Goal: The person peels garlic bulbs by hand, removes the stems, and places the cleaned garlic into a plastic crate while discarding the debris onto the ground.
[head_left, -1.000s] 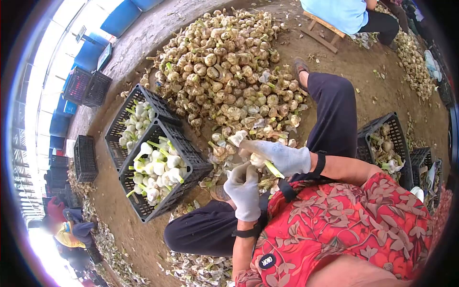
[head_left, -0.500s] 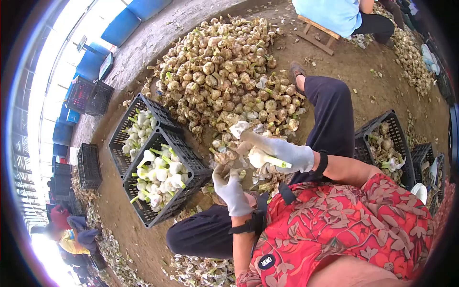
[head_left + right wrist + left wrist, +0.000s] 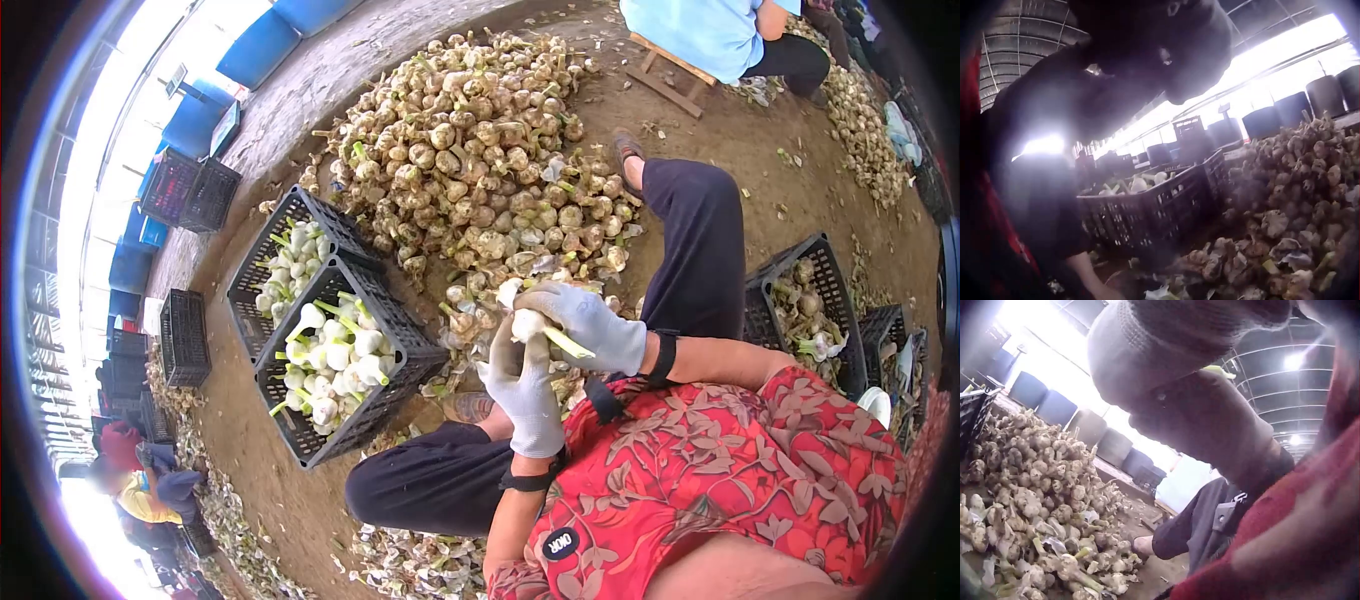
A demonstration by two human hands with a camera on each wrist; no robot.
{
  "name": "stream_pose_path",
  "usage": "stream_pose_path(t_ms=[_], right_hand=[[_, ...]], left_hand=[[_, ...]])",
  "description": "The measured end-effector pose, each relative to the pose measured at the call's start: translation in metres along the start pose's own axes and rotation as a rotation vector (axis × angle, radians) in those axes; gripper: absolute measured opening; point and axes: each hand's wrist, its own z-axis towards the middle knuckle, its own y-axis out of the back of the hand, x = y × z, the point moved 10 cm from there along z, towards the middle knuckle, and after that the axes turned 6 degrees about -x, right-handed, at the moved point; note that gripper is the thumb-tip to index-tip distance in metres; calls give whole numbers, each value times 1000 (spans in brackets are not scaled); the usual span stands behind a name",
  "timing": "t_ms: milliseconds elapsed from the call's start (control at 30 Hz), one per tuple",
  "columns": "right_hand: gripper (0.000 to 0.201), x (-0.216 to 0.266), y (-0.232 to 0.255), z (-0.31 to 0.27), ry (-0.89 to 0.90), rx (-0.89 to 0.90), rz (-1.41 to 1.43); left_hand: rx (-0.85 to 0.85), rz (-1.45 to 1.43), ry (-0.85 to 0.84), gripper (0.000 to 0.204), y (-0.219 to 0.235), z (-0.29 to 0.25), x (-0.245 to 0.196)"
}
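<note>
In the head view, a peeled white garlic bulb (image 3: 527, 325) with a green stem is held between two gloved hands above the lap. The right hand (image 3: 592, 322) grips the bulb from the right, with a bit of pale skin near its fingertips. Fingers of the left hand (image 3: 524, 392) touch the bulb from below and left. Both hands are close together in the left wrist view, where the glove (image 3: 1166, 356) hides the bulb. A heap of unpeeled garlic (image 3: 470, 150) lies in front of the hands.
Two black crates (image 3: 400, 368) of peeled garlic stand left of the hands. Another crate (image 3: 828, 290) with garlic stands at the right, beyond the knee. A seated person in light blue (image 3: 690, 35) is at the upper right, and loose skins (image 3: 420, 560) litter the floor.
The left hand, apart from the bulb half a second ago, has moved up and right and now touches it. The bulb has shifted slightly left with the right hand.
</note>
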Motion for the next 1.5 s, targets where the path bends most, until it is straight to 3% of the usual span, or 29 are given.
stream_pose_path(t_ms=[33, 133, 167, 367, 467, 667, 767, 867, 967, 1067, 1100, 1200, 1233, 1333, 1500], right_hand=[[40, -7, -3, -2, -25, 20, 18], [41, -11, -8, -1, -74, 135, 39], [41, -9, -8, 0, -57, 166, 47], [40, -9, -11, 6, 22, 315, 106], [40, -12, -15, 4, -11, 381, 85], [39, -10, -14, 3, -13, 327, 128], [41, -10, -17, -1, -40, 365, 114], [45, -10, -17, -1, -35, 325, 173], [49, -6, -23, -4, -136, 376, 303], [48, 9, -18, -1, -118, 346, 377], [44, 10, -17, 0, -97, 322, 329], [40, 7, -14, 3, 4, 259, 81], [36, 7, -14, 3, 60, 227, -25], [33, 7, -12, 4, 94, 192, -158], [28, 9, -18, 2, 141, 344, -288]], left_hand=[[6, 92, 44, 36, 2, 0, -2], [-56, 298, -195, 30, 15, 3, -12], [-66, 317, -185, 25, 19, 2, -12], [103, 500, -256, 19, 15, 1, -28], [132, 641, -418, 17, 8, -3, -37], [87, 861, -751, 17, -5, -17, -60], [43, 903, -707, 14, -2, -14, -57], [13, 725, -671, 11, 12, -6, -47], [-125, 362, -145, 10, 38, 10, -12], [-253, 149, 148, 14, 63, 23, 15], [-256, 204, 170, 13, 69, 27, 18], [-243, 152, -3, 12, 63, 24, -1], [-196, 180, 50, 14, 52, 17, -11], [20, 374, -174, 18, 26, 10, -24], [106, 568, -357, 12, 16, 7, -41]])
